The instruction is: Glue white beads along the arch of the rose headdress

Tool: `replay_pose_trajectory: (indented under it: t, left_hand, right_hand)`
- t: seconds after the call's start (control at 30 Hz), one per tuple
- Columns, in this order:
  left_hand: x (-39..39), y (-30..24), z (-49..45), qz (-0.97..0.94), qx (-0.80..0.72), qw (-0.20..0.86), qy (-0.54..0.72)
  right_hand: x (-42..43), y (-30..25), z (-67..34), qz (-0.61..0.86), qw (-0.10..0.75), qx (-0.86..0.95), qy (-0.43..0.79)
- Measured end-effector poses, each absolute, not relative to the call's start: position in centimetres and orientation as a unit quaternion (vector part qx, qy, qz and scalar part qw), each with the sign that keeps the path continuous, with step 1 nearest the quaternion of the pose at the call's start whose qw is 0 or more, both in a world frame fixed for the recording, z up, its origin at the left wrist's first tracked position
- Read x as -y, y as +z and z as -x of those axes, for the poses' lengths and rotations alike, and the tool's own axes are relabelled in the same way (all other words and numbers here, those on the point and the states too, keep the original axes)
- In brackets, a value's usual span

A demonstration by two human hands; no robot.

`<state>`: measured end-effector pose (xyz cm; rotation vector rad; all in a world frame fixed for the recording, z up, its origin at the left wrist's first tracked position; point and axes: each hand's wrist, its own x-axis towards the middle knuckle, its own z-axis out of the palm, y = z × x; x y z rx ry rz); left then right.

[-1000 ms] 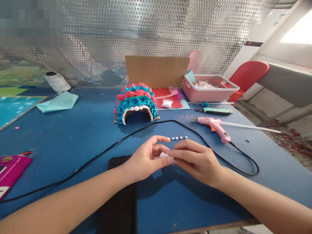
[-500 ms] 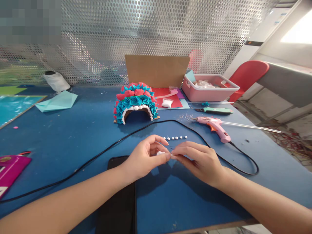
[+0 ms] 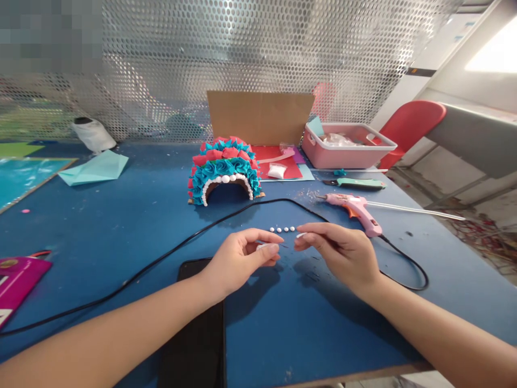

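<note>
My left hand (image 3: pixel 238 261) is closed around a lump of soft white clay (image 3: pixel 263 246), which shows only partly between thumb and fingers. Between the thumb and forefinger of my right hand (image 3: pixel 349 256), a small white clay piece (image 3: pixel 301 235) is pinched. The two hands are a little apart above the blue table (image 3: pixel 291 334). Just beyond the fingertips lies a row of several small white balls (image 3: pixel 286 229), its right end hidden by my right hand. Farther back stands an arch covered in blue and red paper flowers (image 3: pixel 224 167), its opening edged with white balls.
A pink glue gun (image 3: pixel 357 210) with a black cord (image 3: pixel 194 235) looping across the table lies on the right. Behind it are a green utility knife (image 3: pixel 357 184) and a pink basket (image 3: pixel 347 153). A black phone-like slab (image 3: pixel 194 328) lies under my left forearm.
My hands have separated. The right one has moved right and slightly away from me with a small clay piece, while the left stays nearly in place.
</note>
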<state>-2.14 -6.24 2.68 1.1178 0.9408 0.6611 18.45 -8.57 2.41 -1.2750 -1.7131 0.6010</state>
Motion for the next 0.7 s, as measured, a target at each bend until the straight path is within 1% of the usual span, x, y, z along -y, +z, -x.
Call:
replay_pose_trajectory:
  t: [0.1, 0.27, 0.5, 0.6, 0.7]
  left_hand:
    - [6.2, 2.7, 2.0, -0.501, -0.419, 0.697, 0.296]
    - [6.3, 2.9, 1.8, -0.481, -0.402, 0.719, 0.300]
    - [6.2, 2.5, 2.0, -0.494, -0.382, 0.724, 0.294]
    - [6.2, 2.4, 2.1, -0.519, -0.381, 0.710, 0.287]
    - [6.2, 2.5, 2.0, -0.520, -0.388, 0.704, 0.290]
  right_hand:
    - [8.6, 2.4, -18.2, 0.498, 0.439, 0.713, 0.226]
    - [8.9, 2.4, -17.5, 0.468, 0.398, 0.773, 0.158]
    - [9.1, 1.8, -17.3, 0.403, 0.368, 0.824, 0.154]
    - [9.0, 1.9, -17.4, 0.385, 0.367, 0.834, 0.149]
    - [8.9, 2.1, -17.5, 0.419, 0.395, 0.805, 0.139]
